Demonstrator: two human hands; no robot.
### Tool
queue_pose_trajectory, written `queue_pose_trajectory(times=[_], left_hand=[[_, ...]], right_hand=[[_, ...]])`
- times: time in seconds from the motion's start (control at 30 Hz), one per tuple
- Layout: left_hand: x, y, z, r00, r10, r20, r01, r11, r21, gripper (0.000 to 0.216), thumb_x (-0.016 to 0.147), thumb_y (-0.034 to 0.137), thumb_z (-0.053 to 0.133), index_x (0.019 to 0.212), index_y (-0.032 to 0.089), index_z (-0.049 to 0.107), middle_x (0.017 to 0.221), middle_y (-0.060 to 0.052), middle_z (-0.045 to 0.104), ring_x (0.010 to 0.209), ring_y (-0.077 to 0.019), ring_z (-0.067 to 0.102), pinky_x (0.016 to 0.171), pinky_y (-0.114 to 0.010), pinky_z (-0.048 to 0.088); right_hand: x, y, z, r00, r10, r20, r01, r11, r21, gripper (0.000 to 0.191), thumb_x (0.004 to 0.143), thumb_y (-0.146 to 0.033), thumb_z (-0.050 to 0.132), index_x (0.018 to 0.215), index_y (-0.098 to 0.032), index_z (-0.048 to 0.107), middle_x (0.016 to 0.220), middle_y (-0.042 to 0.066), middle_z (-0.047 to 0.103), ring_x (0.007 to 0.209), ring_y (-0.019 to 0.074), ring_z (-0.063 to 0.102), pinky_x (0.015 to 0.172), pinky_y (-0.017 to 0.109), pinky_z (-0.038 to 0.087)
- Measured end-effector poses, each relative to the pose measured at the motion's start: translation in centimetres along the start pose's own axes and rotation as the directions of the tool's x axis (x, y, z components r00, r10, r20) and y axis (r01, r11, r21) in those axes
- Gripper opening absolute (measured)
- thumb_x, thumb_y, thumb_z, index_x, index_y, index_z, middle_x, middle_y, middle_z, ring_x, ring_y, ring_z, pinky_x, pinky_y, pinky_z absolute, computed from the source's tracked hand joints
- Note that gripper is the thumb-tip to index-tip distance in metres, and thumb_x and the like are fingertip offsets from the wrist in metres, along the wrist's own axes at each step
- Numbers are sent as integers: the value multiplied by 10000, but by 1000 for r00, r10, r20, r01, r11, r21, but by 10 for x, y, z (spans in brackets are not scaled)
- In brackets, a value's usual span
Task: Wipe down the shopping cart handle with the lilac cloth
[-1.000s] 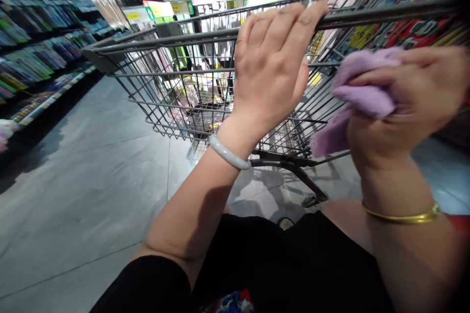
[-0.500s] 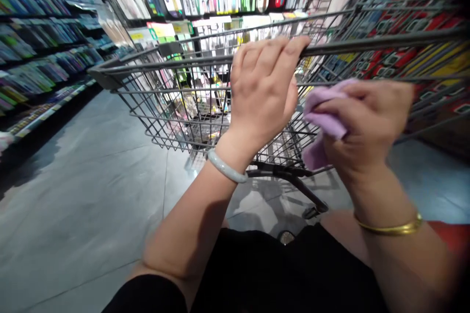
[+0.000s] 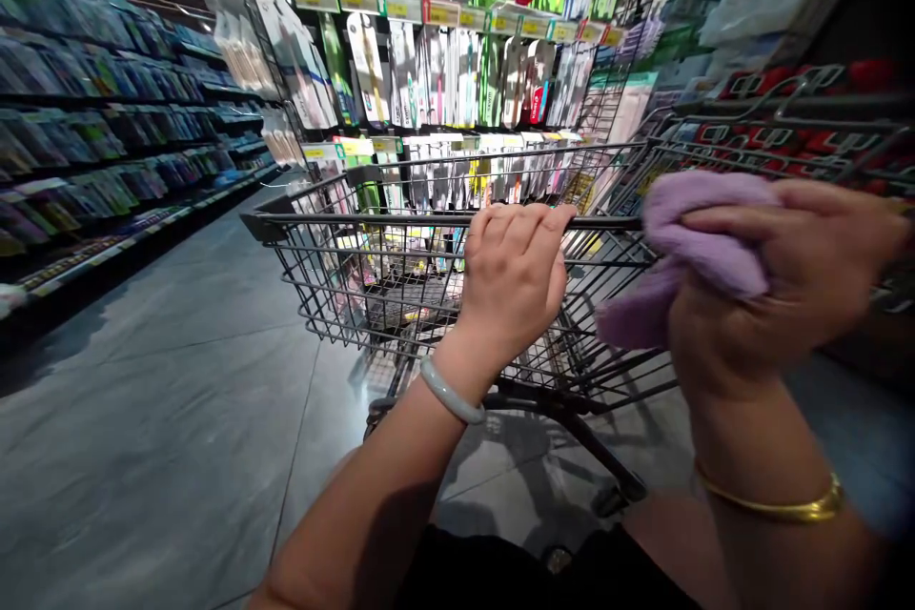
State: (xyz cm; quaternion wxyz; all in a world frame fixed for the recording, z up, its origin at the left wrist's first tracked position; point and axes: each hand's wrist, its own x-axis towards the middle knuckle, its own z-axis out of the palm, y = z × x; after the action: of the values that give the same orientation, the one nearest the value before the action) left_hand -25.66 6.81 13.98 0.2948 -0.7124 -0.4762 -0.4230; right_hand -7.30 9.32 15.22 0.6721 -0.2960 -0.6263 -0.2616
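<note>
In front of me stands a dark wire shopping cart (image 3: 343, 291). My left hand (image 3: 511, 272), with a pale bangle (image 3: 452, 393) at its wrist, is closed over the cart's top rail. On the right, my right hand (image 3: 793, 276) is closed around a folded purple cloth (image 3: 704, 233), whose loose end hangs down below the fingers. A gold bangle (image 3: 776, 498) circles that wrist. The right hand is raised near the right end of the rail; whether the cloth touches the rail I cannot tell.
A lit rack of packaged toothbrushes (image 3: 421, 67) rises behind the cart. Shelves of packaged goods (image 3: 107, 133) line the left side. Red packages (image 3: 779, 143) hang at the right. Grey floor (image 3: 178, 419) stretches along the left of the cart.
The view has tilted up, showing more of the rack. My right hand has moved right with the purple cloth. My left hand still grips the rail.
</note>
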Motion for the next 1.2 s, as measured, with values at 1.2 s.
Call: queue_pose_trajectory(times=[1.2], left_hand=[[30, -56, -44, 949, -130, 289, 91, 985, 146, 395, 1023, 448, 402, 817, 246, 673, 838, -2, 710, 796, -181, 579, 728, -342, 315]], right_hand=[[26, 12, 24, 953, 205, 225, -165, 969, -185, 116, 754, -260, 614, 810, -267, 715, 834, 17, 698, 823, 205, 599, 766, 374, 372]])
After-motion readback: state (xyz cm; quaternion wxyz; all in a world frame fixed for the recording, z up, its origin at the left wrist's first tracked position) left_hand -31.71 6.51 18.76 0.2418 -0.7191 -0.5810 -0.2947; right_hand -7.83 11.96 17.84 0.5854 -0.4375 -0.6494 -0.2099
